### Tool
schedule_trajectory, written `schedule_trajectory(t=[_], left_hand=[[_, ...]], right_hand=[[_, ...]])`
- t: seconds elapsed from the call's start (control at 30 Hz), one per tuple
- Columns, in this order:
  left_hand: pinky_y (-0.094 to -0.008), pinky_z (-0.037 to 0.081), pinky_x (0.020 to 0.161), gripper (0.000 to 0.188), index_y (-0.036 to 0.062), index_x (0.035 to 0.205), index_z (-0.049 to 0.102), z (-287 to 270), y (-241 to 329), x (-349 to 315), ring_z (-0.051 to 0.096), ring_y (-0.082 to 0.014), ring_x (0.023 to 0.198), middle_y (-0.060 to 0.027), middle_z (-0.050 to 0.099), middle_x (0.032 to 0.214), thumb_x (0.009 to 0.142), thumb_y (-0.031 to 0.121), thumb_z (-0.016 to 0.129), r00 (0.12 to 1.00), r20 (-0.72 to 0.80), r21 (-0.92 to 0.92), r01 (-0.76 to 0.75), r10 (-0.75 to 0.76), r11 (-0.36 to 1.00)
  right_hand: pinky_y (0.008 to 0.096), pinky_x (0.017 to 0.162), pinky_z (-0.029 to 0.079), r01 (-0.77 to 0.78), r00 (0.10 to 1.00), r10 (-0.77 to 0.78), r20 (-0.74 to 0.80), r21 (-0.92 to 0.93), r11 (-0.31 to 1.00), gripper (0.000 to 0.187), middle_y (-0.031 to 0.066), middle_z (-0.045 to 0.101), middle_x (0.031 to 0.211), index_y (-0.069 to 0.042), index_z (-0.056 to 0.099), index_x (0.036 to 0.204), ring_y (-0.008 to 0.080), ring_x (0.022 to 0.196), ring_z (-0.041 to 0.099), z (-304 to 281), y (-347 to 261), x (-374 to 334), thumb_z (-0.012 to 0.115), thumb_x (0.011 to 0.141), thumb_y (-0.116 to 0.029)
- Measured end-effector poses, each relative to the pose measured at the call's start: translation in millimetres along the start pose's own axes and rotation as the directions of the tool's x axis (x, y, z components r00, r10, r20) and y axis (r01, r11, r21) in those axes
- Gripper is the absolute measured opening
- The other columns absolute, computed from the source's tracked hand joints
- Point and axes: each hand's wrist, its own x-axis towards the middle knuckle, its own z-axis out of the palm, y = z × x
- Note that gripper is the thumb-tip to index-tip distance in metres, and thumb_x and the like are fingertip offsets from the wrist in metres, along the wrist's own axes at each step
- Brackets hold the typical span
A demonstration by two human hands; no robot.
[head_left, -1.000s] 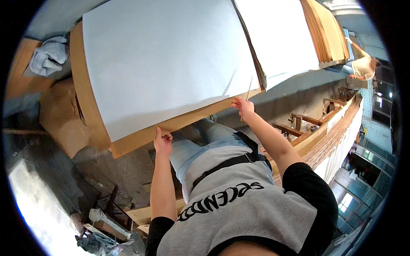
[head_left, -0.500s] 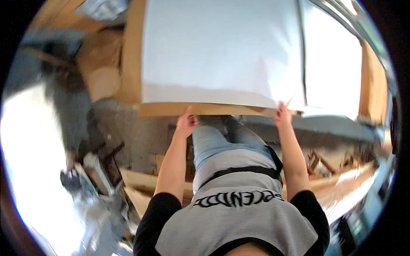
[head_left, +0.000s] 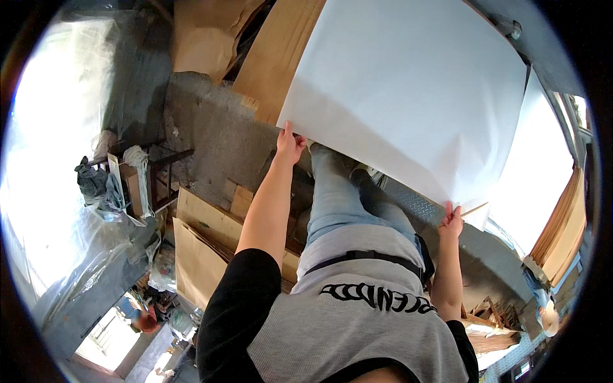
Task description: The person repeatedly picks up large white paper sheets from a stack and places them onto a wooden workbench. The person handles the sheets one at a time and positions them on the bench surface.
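A large white sheet (head_left: 408, 96) stretches out in front of me, smooth except for faint creases by its near right corner. At its near left corner my left hand (head_left: 291, 144) pinches the edge, thumb on top. My right hand (head_left: 451, 221) grips the near edge towards the right corner, fingers closed on it. A tan wooden board (head_left: 281, 64) shows from under the sheet along the left side. A thin light-brown strip (head_left: 474, 209) sticks out beside my right hand.
Brown cardboard (head_left: 207, 38) lies at the far left. Wooden panels (head_left: 204, 223) lean near my left side. A dark metal frame (head_left: 167, 175) with cloths stands further left. Another white sheet (head_left: 543, 166) and stacked boards (head_left: 565, 236) are on the right. A person (head_left: 539, 297) is at the right edge.
The white sheet has come nearer and now covers the board's near edge. My view has turned, so the sheet lies slanted. Both hands are at its edge, the right one lower in view.
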Motion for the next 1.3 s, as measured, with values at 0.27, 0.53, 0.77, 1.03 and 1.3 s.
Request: schedule_trajectory(t=[0.27,0.53,0.77,1.03,1.3], left_hand=[[-0.0257,0.036,0.040,0.025,0.0083,0.090,0.042,-1.1,1.7,2.4,0.045,-0.0139,0.049,-0.0040,0.046,0.067,0.089,0.033,0.044,0.998,-0.003,-0.032,-0.059,0.059,0.998],[-0.0258,0.035,0.039,0.029,0.0078,0.087,0.043,-0.5,2.8,-7.4,0.045,-0.0136,0.048,-0.0032,0.045,0.066,0.088,0.036,0.044,0.995,-0.024,-0.041,-0.099,0.098,0.994],[-0.0234,0.029,0.040,0.028,0.0092,0.096,0.045,2.5,8.9,-6.9,0.035,-0.0115,0.049,-0.0023,0.042,0.070,0.088,0.036,0.045,0.999,-0.019,-0.051,-0.041,0.041,0.998],[-0.0254,0.026,0.040,0.030,0.0037,0.087,0.048,17.6,1.9,-20.6,0.034,-0.0124,0.043,-0.0033,0.043,0.061,0.083,0.033,0.054,0.967,0.158,0.201,0.168,-0.201,0.965],[-0.0281,0.025,0.043,0.035,0.0013,0.093,0.048,25.2,-1.3,-42.7,0.031,-0.0131,0.042,-0.0038,0.042,0.056,0.088,0.036,0.046,0.990,0.106,0.435,0.033,-0.088,0.900]], right_hand=[[0.0203,0.033,0.023,0.003,0.996,0.002,0.089,-0.055,0.998,0.022,0.0138,0.063,0.089,-0.006,0.044,0.087,0.0110,0.069,0.062,-8.4,-5.3,7.8,0.054,0.085,-0.025],[0.0207,0.033,0.023,-0.010,1.000,0.008,-0.025,-0.086,0.996,0.023,0.0111,0.063,0.087,-0.007,0.045,0.083,0.0107,0.071,0.062,4.9,0.7,-11.0,0.054,0.085,-0.027],[0.0202,0.033,0.025,-0.103,0.991,0.093,-0.096,-0.110,0.989,0.025,0.0102,0.063,0.087,-0.005,0.049,0.083,0.0119,0.066,0.062,1.2,-0.3,-17.2,0.055,0.083,-0.029],[0.0243,0.034,0.028,0.008,0.961,-0.183,-0.209,-0.640,0.769,0.035,0.0004,0.044,0.044,-0.008,0.066,0.078,0.0096,0.036,0.039,6.2,-16.6,-55.1,0.058,0.078,-0.042],[0.0203,0.040,0.035,-0.236,0.939,0.323,0.115,-0.465,0.853,0.040,0.0058,0.058,0.074,-0.001,0.052,0.100,0.0093,0.054,0.051,17.2,25.5,-50.5,0.046,0.087,-0.038]])
